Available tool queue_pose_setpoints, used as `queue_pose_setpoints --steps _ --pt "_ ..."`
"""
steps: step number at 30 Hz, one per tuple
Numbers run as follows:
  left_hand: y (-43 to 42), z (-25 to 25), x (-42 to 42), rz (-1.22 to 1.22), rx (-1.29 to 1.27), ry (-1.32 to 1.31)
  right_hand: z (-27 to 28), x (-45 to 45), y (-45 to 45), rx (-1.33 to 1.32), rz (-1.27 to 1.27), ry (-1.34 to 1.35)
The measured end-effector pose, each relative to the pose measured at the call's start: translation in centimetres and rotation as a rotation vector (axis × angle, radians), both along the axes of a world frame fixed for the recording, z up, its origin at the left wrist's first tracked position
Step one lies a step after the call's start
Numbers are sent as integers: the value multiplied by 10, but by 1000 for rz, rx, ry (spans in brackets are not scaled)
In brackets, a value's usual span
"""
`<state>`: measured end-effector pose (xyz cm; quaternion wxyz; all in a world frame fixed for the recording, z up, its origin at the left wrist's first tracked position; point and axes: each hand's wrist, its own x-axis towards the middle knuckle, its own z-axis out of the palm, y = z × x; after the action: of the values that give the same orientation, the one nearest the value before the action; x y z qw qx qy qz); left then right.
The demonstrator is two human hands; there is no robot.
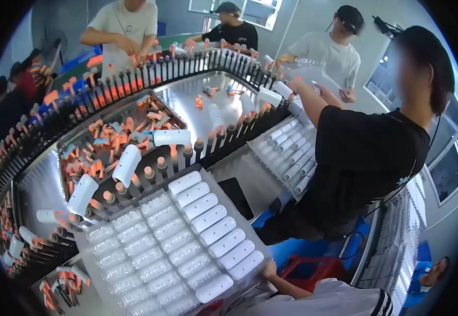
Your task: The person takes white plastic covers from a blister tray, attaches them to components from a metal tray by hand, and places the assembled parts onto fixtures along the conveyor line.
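A clear plastic blister tray (129, 230) tilts in front of me at the bottom middle. Smooth white plastic shells (209, 218) fill its right-hand column, with one more shell (214, 288) near the lower edge; the other pockets show clear plastic. My right hand (268, 269) grips the tray's right edge, fingers partly hidden by it. My left hand is out of sight. Just beyond the tray, white shells (127, 165) sit on the posts of a conveyor rail (208, 167).
Orange and grey parts (118, 139) heap in a metal pan inside the loop of posts. A co-worker in black (366, 152) stands at right beside another filled tray (287, 150). Loose parts (63, 287) lie at lower left. A red crate (308, 273) sits low at right.
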<state>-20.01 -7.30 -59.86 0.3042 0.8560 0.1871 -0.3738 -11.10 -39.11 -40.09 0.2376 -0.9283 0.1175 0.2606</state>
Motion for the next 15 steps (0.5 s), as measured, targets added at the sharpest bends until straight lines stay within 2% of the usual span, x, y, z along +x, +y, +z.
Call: queue_pose_setpoints --steps 1,2,5,7,8,9,10,11,12,15 --pt "2 -3 1 3 4 -15 -10 -6 0 90 -58 -161" --pt "6 -8 -2 7 4 -27 -34 -11 0 93 -50 -172" --pt "11 -32 -29 37 28 -54 -86 -22 -5 142 53 -772" --pt "17 -45 -58 27 26 -69 -98 -33 -10 234 54 -763" --pt "19 -48 -70 16 30 -82 -92 -39 -9 182 56 -753" --pt "19 -50 -82 53 78 -221 -85 -44 -8 198 83 -687" --pt "10 -13 -89 220 189 -448 -82 -50 -13 208 107 -618" --pt "12 -27 -84 336 306 -556 -71 -56 -16 262 127 -581" --pt "17 -40 -86 436 250 -515 -71 -58 -20 236 168 -547" --pt "10 15 -88 392 42 -485 -45 -68 -35 229 312 -511"
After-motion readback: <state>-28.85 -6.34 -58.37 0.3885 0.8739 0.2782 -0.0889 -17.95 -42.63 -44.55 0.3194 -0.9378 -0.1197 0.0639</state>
